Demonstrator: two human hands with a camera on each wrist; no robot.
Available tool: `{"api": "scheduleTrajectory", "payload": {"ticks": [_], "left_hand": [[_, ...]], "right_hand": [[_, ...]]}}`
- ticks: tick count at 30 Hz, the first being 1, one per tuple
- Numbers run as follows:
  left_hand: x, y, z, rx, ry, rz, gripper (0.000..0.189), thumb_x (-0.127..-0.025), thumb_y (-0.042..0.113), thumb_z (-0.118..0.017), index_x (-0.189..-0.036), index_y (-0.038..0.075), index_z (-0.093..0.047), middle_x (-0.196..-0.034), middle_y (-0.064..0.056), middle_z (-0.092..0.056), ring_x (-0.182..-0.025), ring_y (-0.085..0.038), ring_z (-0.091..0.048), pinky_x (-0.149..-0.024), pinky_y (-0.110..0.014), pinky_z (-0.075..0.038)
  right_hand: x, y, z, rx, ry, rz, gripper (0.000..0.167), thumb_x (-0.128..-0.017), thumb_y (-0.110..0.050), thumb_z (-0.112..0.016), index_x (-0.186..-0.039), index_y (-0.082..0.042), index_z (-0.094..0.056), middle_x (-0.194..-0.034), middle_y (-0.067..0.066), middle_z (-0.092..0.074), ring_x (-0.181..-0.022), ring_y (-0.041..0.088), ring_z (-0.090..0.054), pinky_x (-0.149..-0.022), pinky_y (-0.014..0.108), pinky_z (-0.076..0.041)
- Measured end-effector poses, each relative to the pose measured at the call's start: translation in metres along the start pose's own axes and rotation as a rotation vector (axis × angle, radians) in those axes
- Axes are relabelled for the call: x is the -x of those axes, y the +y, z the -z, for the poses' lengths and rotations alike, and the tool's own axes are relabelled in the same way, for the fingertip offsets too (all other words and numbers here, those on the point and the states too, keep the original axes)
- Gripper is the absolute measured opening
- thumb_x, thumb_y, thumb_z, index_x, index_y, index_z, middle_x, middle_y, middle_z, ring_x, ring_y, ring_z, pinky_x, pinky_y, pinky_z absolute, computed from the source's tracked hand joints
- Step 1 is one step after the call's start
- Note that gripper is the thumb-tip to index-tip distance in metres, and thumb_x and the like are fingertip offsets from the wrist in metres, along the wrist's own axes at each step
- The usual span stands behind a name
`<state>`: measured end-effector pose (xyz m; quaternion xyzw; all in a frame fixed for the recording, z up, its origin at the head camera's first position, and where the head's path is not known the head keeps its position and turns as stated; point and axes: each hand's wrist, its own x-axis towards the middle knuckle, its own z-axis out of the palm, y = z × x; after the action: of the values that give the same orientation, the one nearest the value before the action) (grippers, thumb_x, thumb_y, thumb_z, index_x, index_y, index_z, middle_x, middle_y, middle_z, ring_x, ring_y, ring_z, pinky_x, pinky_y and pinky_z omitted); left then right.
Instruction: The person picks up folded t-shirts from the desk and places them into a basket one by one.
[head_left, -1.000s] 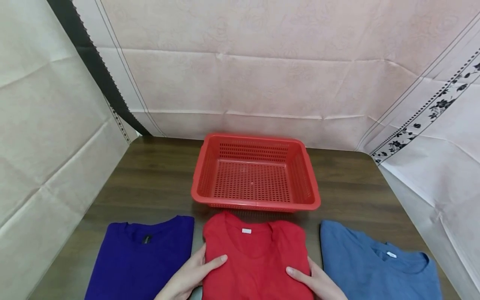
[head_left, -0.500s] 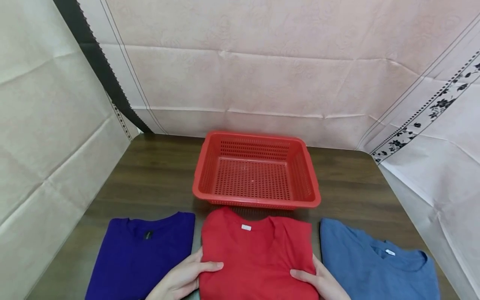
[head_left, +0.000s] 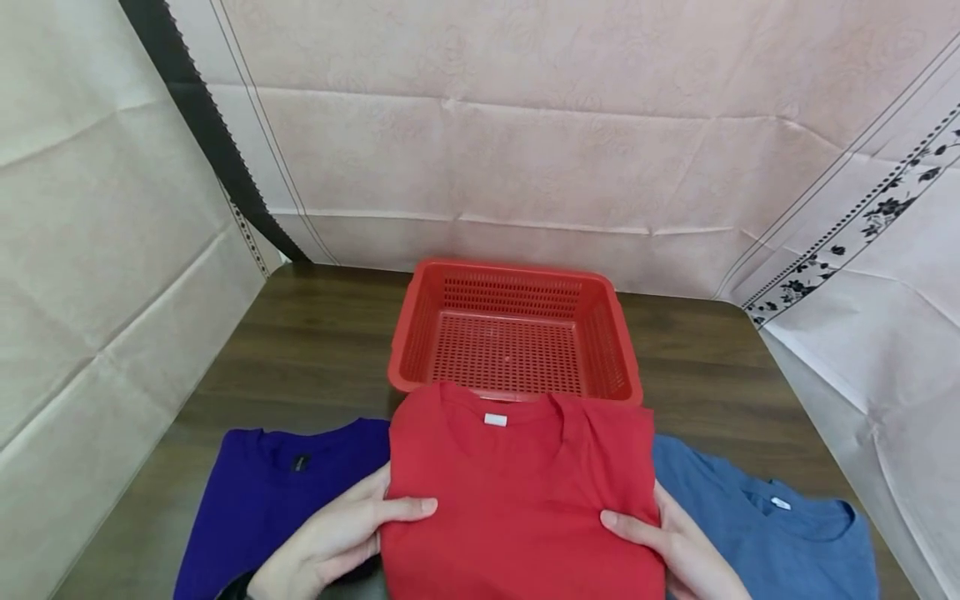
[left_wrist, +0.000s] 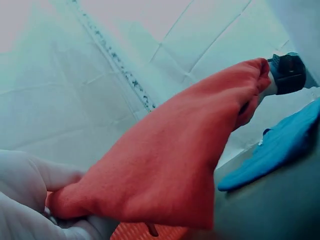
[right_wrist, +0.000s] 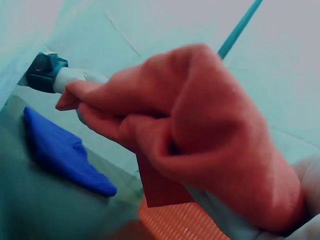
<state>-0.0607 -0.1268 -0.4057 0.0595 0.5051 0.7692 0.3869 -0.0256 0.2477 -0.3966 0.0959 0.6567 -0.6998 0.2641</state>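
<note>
A folded red T-shirt [head_left: 517, 500] with a white neck label hangs between both hands, raised off the table. My left hand [head_left: 337, 533] grips its left edge, thumb on top and fingers underneath. On the opposite edge my right hand [head_left: 686, 546] pinches the cloth the same way. The shirt's collar overlaps the near rim of a red plastic basket [head_left: 510, 350], whose visible inside holds nothing. In the left wrist view the red T-shirt [left_wrist: 155, 160] slopes up toward the far hand; the right wrist view shows its bunched folds [right_wrist: 210, 135].
A folded dark blue T-shirt [head_left: 277, 492] lies on the table to the left, and a folded lighter blue T-shirt [head_left: 780, 533] to the right. The brown wooden table [head_left: 322, 333] is bounded by pale patterned cloth walls [head_left: 525, 158] at the back and sides.
Both hands have lifted the red T-shirt up from the table, and it looks larger and nearer. Its collar now covers part of the basket's near rim. The other shirts and the basket stay put.
</note>
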Motion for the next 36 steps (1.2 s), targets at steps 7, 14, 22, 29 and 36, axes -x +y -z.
{"api": "scheduleTrajectory", "payload": {"ticks": [7,14,22,29,36], "left_hand": [[-0.016,0.046,-0.005,-0.076,0.033,-0.039,0.070,-0.097,0.008,-0.064,-0.153,0.004,-0.022,-0.129,-0.008,-0.064,-0.114,-0.019,-0.066,-0.093,-0.039,-0.056],[-0.053,0.099,0.004,-0.144,0.080,-0.054,0.056,-0.099,0.005,-0.060,-0.148,0.008,-0.033,-0.124,-0.008,-0.061,-0.107,-0.019,-0.068,-0.091,-0.040,-0.058],[-0.113,0.140,0.022,-0.156,0.162,-0.068,0.056,-0.101,0.005,-0.056,-0.151,0.018,-0.033,-0.129,-0.008,-0.054,-0.105,-0.019,-0.066,-0.083,-0.037,-0.059],[-0.155,0.151,0.044,-0.196,0.252,-0.056,0.063,-0.101,0.006,-0.057,-0.156,0.018,-0.029,-0.141,-0.010,-0.047,-0.117,-0.024,-0.055,-0.094,-0.038,-0.052],[-0.186,0.136,0.057,-0.311,0.319,0.023,0.063,-0.099,-0.001,-0.058,-0.155,0.007,-0.031,-0.139,-0.015,-0.049,-0.117,-0.026,-0.053,-0.103,-0.041,-0.047]], "right_hand": [[-0.005,-0.041,0.000,-0.098,0.031,0.063,0.072,-0.101,-0.016,-0.061,-0.155,-0.019,-0.015,-0.138,0.006,-0.049,-0.121,0.023,-0.058,-0.096,0.042,-0.055],[-0.035,-0.082,0.010,-0.128,0.012,0.130,0.056,-0.101,-0.015,-0.061,-0.146,-0.024,-0.029,-0.134,0.005,-0.048,-0.117,0.020,-0.060,-0.092,0.037,-0.057],[-0.094,-0.110,0.027,-0.125,0.033,0.190,0.060,-0.102,-0.018,-0.061,-0.151,-0.029,-0.029,-0.135,0.001,-0.046,-0.116,0.017,-0.057,-0.089,0.034,-0.057],[-0.147,-0.132,0.036,-0.130,0.109,0.136,0.083,-0.102,-0.011,-0.058,-0.162,-0.040,-0.009,-0.153,0.004,-0.029,-0.127,0.020,-0.040,-0.097,0.036,-0.046],[-0.177,-0.124,0.035,0.025,0.157,0.119,0.091,-0.099,0.004,-0.050,-0.164,-0.032,0.003,-0.166,0.013,-0.010,-0.139,0.031,-0.028,-0.110,0.044,-0.034]]}}
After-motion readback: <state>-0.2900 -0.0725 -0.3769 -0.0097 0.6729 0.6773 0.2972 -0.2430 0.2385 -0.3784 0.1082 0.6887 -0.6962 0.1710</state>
